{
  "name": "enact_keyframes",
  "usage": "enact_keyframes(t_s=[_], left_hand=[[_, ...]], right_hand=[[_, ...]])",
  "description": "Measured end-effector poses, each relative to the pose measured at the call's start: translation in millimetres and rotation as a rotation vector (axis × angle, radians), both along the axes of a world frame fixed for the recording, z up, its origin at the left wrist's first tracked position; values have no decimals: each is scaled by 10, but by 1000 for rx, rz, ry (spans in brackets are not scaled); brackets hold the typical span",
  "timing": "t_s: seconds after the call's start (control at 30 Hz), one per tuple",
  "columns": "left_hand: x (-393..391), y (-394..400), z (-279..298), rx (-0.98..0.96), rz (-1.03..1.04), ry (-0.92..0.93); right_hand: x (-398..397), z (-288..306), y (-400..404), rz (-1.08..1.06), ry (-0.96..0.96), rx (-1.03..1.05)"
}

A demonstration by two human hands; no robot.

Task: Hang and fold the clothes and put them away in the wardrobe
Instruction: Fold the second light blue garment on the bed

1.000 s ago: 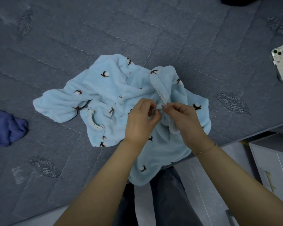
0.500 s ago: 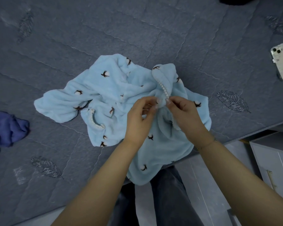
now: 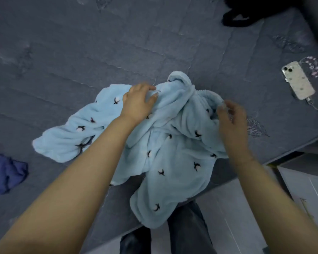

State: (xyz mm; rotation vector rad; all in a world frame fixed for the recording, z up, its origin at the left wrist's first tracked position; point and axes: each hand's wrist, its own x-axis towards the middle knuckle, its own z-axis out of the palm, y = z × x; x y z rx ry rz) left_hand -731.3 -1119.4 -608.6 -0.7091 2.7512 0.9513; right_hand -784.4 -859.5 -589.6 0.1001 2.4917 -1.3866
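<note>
A light blue fleece garment with small dark motifs lies crumpled on the grey quilted bed, its lower end hanging over the bed's near edge. My left hand rests flat on the garment's upper left part, fingers straight and thumb spread. My right hand is at the garment's gathered upper right edge. Its fingers are loosely spread and motion-blurred, their tips touching the fabric.
A phone on a charging cable lies on the bed at the right. At the left edge sits a dark blue garment, and a black one lies at the top right. White cabinet fronts stand beside my legs.
Both hands let go of the bead-trimmed edge they pinched at the garment's middle. The left moved up and left onto the fabric, the right moved out to the right edge.
</note>
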Motion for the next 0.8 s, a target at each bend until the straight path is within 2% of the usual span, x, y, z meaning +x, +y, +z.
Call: enact_keyframes(t_s=[0.1,0.2,0.33,0.43,0.5,0.67,0.73,0.8], left_hand=[[-417,-22,-80,-4,-34,-189],[-683,-35,-210,34,-69,-421],[-691,-1,-328,439,54,-586],[-552,17,-358,760,248,-585],[-472,-35,-307,899,273,-533],[-373,-251,186,1055,211,-363],[-318,-314,476,1038,177,-342],[-270,-340,793,996,166,-283]], right_hand=[[294,-143,274,-76,-154,-11],[157,-291,355,-41,-336,-77],[-163,-340,284,66,-576,-29],[-294,-367,231,177,-567,79],[-307,-347,221,164,-580,26],[-373,-83,275,-82,-585,-410],[-472,118,279,-76,-598,-554],[-550,415,244,-5,-629,-614]])
